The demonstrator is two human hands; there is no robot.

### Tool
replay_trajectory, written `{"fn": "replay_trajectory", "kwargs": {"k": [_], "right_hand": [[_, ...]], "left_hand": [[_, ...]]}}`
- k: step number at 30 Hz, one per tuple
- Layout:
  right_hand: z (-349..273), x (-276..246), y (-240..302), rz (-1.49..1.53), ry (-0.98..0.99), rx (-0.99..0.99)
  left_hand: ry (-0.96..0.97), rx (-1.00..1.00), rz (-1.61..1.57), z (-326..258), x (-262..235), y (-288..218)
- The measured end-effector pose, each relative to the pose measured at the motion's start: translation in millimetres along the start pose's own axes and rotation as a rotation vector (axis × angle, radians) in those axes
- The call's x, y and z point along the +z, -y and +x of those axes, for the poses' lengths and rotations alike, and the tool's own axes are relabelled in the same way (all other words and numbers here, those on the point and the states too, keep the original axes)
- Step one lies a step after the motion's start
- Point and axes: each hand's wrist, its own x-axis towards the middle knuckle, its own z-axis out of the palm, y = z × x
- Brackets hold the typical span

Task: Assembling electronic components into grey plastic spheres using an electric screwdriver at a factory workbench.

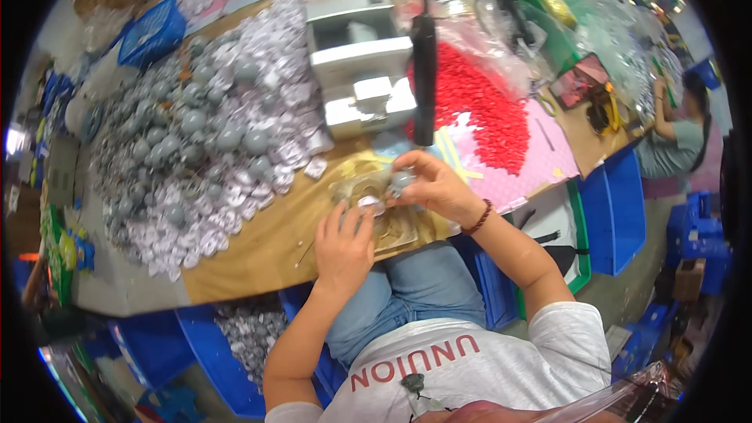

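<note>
My right hand pinches a round grey plastic part between thumb and fingers, just above a work fixture. Beside it, my left hand is palm down with its fingers close together. Its fingertips are at a small white plastic piece and seem to grip it. That piece lies on the clear, yellowish fixture at the table's near edge. My fingers hide part of the fixture and of both parts.
A white and grey bench machine stands beyond my hands, with a black upright bar beside it. Grey ball parts and white pieces are heaped left. Small red parts lie right. Blue bins flank the table; a co-worker sits far right.
</note>
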Motion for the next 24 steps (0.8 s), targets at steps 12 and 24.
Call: {"fn": "replay_trajectory", "kwargs": {"k": [12,24], "right_hand": [[1,3,44,-1.099,0.178,-0.340],[9,11,6,-0.491,-0.048,-0.320]], "left_hand": [[0.010,0.017,0.008,2,-1,-4],[0.010,0.017,0.020,3,-1,-4]]}}
